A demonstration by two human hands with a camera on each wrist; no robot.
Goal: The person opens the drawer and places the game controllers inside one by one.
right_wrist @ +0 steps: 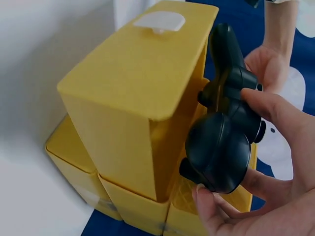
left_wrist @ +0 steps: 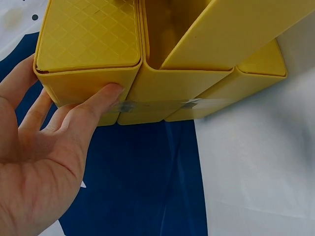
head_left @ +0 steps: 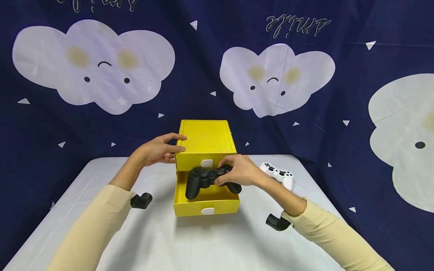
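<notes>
Black plastic controller (head_left: pixel 203 178) sits at the centre of the head view, tilted over the open drawer (head_left: pixel 190 209). The right hand (head_left: pixel 239 171) holds it by one end, pinched between thumb and fingers; the right wrist view shows the grip at lower right. The drawer, pulled out from the yellow box (head_left: pixel 205 135), has a white handle (head_left: pixel 207 211) on its front. Above it, another drawer (head_left: pixel 188 162) is closed, with a similar handle. The left wrist view shows three tiers, the middle one open, with clear tape (left_wrist: pixel 157 105) across their side.

Left of the box's top, the left hand (head_left: pixel 161 149) is spread, its extended fingers touching the upper left edge and side. Right of centre, a white controller (head_left: pixel 277 173) lies on the white table (head_left: pixel 217 244), partly hidden by the right arm. Cream sleeves (head_left: pixel 91 229) enter from the lower corners. A dark blue cloth (head_left: pixel 200 67) with pale clouds (head_left: pixel 95 67) fills the upper frame, its faces and "smile" lettering upside down.
</notes>
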